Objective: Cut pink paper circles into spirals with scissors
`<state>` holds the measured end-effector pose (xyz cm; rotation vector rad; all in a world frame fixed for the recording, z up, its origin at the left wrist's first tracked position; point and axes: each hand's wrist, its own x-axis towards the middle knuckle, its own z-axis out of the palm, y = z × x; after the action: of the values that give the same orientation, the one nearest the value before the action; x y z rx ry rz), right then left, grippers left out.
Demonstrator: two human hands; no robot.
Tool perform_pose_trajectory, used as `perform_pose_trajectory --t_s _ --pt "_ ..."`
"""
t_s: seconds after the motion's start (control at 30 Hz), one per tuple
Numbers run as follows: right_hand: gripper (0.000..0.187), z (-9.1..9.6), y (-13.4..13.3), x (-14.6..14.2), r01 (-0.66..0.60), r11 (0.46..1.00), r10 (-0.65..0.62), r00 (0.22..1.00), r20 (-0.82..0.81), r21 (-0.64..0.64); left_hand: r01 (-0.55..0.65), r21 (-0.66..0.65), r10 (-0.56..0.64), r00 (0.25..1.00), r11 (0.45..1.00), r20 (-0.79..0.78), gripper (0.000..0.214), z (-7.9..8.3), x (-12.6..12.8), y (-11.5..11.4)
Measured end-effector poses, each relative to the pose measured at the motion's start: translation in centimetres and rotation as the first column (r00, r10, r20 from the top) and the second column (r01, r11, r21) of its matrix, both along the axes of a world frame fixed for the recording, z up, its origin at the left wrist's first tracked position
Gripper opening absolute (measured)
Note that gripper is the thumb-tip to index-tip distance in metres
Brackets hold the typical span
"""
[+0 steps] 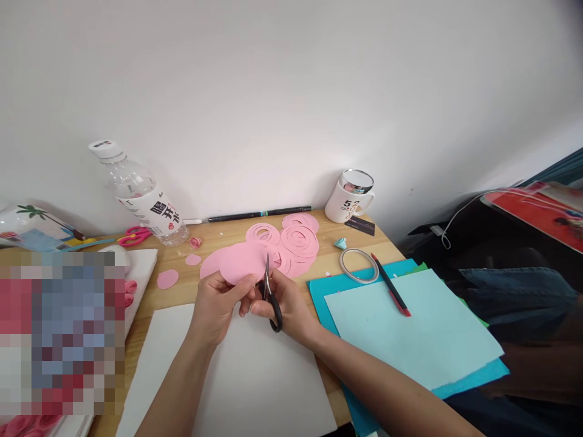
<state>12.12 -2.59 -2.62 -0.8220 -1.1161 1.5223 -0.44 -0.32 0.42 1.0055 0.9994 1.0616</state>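
Hovering over the wooden table and white sheet, the pink paper disc is pinched tight by the left hand while black scissors are clasped in the right hand, and the pinching hand could be nicked if the disc is fed carelessly.

A home craft desk here, light wood pushed against a plain white wall. Pink paper circles in the middle, blue paper on the right, a mug and a water bottle at the far edge.
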Motion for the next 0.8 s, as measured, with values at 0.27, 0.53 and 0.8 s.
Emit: perform_pose_trajectory --t_s 0.27,0.53,0.8 --pt "0.052 0.34 0.02 0.21 -0.017 1.0 0.017 1.0 0.008 0.014 0.018 0.013 -0.018 1.0 1.0 0.002 0.024 -0.17 0.0 -0.1" --pt "0.053 0.15 0.09 0.2 0.013 1.0 -0.013 1.0 -0.004 0.0 -0.009 0.03 0.008 1.0 1.0 0.009 0.024 0.08 -0.13 0.06" --pt "0.052 0.31 0.06 0.28 0.0 1.0 0.0 1.0 0.002 -0.01 -0.02 0.035 0.02 1.0 0.999 0.006 0.022 0.1 -0.21 0.12"
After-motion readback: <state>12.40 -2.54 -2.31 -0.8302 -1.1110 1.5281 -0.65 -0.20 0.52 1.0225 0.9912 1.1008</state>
